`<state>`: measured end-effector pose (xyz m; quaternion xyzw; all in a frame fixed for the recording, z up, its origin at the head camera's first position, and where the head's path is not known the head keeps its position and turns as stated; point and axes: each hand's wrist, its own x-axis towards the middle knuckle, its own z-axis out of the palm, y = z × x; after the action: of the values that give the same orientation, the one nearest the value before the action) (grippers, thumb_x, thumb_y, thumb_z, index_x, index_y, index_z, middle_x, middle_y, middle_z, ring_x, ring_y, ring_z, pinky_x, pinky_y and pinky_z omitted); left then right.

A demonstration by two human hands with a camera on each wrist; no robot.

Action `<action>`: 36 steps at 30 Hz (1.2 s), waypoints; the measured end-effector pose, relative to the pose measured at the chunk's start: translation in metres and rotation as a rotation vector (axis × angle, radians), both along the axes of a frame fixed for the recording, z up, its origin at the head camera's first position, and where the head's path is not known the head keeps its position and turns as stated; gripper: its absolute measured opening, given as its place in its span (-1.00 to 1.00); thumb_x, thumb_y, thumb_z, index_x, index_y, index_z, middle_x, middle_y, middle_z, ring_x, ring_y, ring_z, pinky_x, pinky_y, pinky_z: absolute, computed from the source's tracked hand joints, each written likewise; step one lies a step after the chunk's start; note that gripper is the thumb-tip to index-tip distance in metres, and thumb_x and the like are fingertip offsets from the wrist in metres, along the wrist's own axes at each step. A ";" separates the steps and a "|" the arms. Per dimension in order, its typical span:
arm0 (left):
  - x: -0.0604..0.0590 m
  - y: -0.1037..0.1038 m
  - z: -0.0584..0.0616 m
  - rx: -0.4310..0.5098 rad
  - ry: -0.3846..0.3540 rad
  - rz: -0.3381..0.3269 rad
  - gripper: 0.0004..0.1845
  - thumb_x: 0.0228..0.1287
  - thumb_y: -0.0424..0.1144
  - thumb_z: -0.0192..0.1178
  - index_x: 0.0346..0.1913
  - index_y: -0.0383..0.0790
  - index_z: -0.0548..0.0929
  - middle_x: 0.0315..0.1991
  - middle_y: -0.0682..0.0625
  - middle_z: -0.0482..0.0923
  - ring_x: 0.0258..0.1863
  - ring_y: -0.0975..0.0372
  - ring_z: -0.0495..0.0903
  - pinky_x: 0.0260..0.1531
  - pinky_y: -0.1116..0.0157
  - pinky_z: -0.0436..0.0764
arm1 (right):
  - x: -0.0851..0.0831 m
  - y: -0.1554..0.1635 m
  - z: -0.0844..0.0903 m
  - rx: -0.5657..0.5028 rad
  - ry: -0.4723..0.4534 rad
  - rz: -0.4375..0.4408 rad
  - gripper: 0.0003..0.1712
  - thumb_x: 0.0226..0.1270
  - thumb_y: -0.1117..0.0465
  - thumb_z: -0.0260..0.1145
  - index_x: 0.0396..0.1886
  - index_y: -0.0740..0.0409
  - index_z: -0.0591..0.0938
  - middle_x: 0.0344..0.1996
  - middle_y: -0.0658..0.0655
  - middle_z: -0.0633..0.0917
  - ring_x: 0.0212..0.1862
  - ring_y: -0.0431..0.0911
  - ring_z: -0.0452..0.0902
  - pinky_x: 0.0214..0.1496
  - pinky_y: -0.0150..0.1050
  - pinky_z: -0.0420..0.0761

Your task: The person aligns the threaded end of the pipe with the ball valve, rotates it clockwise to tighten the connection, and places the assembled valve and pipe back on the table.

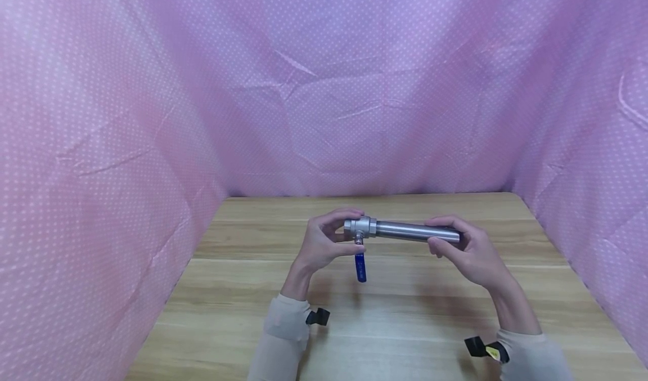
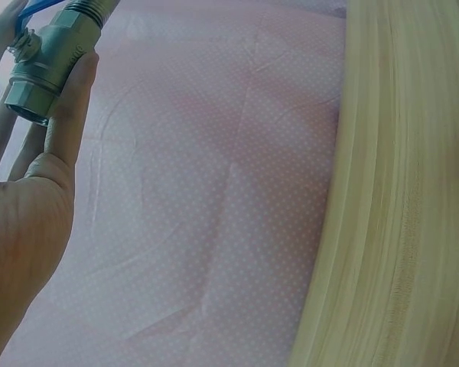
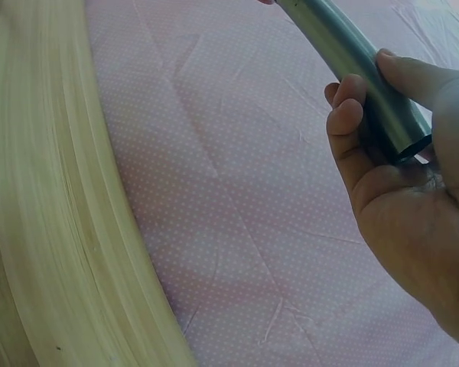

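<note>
A steel ball valve [image 1: 360,225] with a blue lever handle [image 1: 360,267] is joined end to end with a shiny metal pipe [image 1: 410,231]; both are held level above the table. My left hand [image 1: 324,240] grips the valve body, fingers behind it and thumb at the lever's base. The lever points down toward me. In the left wrist view the valve's open hexagonal end [image 2: 30,99] faces the palm, and threads show at its other end. My right hand [image 1: 471,251] grips the pipe's far right end between thumb and fingers. In the right wrist view the pipe's open end [image 3: 413,147] sits near the palm.
A wooden table [image 1: 385,325] lies beneath both hands. Pink dotted cloth [image 1: 374,116] hangs behind it and along both sides. Black straps [image 1: 318,317] stick out from the sleeves at the wrists.
</note>
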<state>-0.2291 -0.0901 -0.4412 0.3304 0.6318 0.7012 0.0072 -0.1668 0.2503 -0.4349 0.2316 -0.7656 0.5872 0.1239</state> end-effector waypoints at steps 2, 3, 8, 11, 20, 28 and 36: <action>0.000 0.000 0.000 0.000 -0.001 0.002 -0.28 -0.04 -0.69 0.63 0.30 -0.55 0.69 0.38 -0.26 0.73 0.30 0.23 0.77 0.31 0.08 0.87 | 0.000 0.000 0.000 0.017 -0.004 -0.010 -0.64 0.54 0.58 0.37 0.25 0.36 0.70 -0.35 -0.04 0.79 -0.33 -0.25 0.72 -0.33 -0.37 0.77; 0.000 0.000 0.000 -0.001 -0.002 0.003 -0.28 -0.04 -0.69 0.62 0.30 -0.55 0.69 0.38 -0.27 0.72 0.30 0.23 0.77 0.31 0.08 0.87 | -0.001 0.000 0.000 0.025 -0.007 -0.012 -0.64 0.56 0.57 0.36 0.26 0.34 0.70 -0.35 -0.04 0.78 -0.33 -0.24 0.71 -0.34 -0.37 0.76; 0.000 0.000 0.000 0.001 -0.014 -0.001 -0.28 -0.04 -0.71 0.61 0.30 -0.56 0.69 0.39 -0.35 0.69 0.30 0.25 0.77 0.33 0.06 0.86 | -0.001 0.000 0.000 0.044 -0.009 -0.009 -0.59 0.55 0.56 0.38 0.32 0.34 0.69 -0.11 -0.11 0.81 -0.21 -0.29 0.74 -0.23 -0.43 0.79; 0.000 0.000 -0.001 -0.001 -0.015 -0.004 -0.28 -0.04 -0.71 0.61 0.30 -0.54 0.70 0.40 -0.38 0.67 0.32 0.25 0.77 0.33 0.05 0.86 | -0.001 -0.001 -0.001 0.045 0.010 -0.007 -0.53 0.47 0.60 0.43 0.32 0.35 0.68 0.14 -0.16 0.78 -0.03 -0.34 0.76 -0.08 -0.51 0.80; -0.001 0.000 -0.002 -0.006 -0.012 0.001 -0.30 -0.01 -0.68 0.63 0.30 -0.48 0.72 0.40 -0.32 0.69 0.34 0.22 0.76 0.33 0.05 0.86 | -0.001 -0.003 -0.002 0.000 0.025 -0.005 -0.50 0.40 0.66 0.42 0.29 0.42 0.66 -0.02 -0.15 0.78 -0.17 -0.38 0.69 -0.23 -0.49 0.74; -0.002 -0.001 -0.004 -0.010 -0.002 0.005 -0.31 0.02 -0.67 0.63 0.30 -0.48 0.72 0.40 -0.30 0.70 0.34 0.22 0.77 0.35 0.01 0.84 | 0.000 -0.004 0.000 0.007 -0.019 -0.020 -0.57 0.48 0.58 0.43 0.29 0.39 0.67 -0.19 -0.10 0.76 -0.26 -0.33 0.71 -0.29 -0.41 0.77; -0.003 -0.002 -0.002 -0.009 -0.003 -0.001 -0.32 0.03 -0.66 0.62 0.30 -0.50 0.71 0.41 -0.39 0.66 0.34 0.22 0.76 0.35 0.03 0.84 | -0.001 -0.004 -0.001 0.028 -0.035 -0.013 -0.64 0.59 0.53 0.34 0.29 0.32 0.69 -0.36 -0.07 0.73 -0.34 -0.22 0.65 -0.40 -0.31 0.66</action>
<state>-0.2317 -0.0916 -0.4431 0.3298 0.6345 0.6989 0.0100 -0.1677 0.2458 -0.4356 0.2182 -0.7773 0.5795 0.1110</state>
